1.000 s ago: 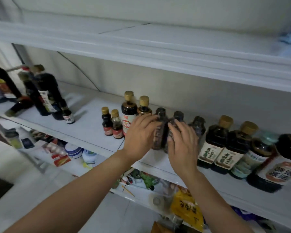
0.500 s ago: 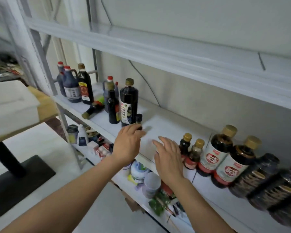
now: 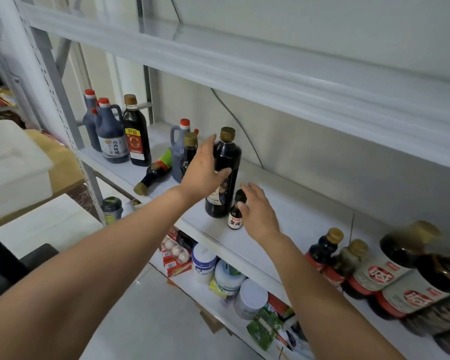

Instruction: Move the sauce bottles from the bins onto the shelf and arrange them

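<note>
left grip wraps the tall bottle mid-body on the shelf; right grip pinches the small bottle beside it. likely heavy, slick glass: hold bodies, not caps.

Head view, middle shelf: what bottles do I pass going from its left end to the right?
Red-capped jugs → red-label bottle → toppled bottle → grey jug → tall dark bottle → small bottle → two small gold-capped bottles → large red-labelled bottles.

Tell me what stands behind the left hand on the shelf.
A tall dark bottle that the left hand grips, a shorter gold-capped bottle and a grey jug. The hand covers the shorter bottle's lower body.
</note>
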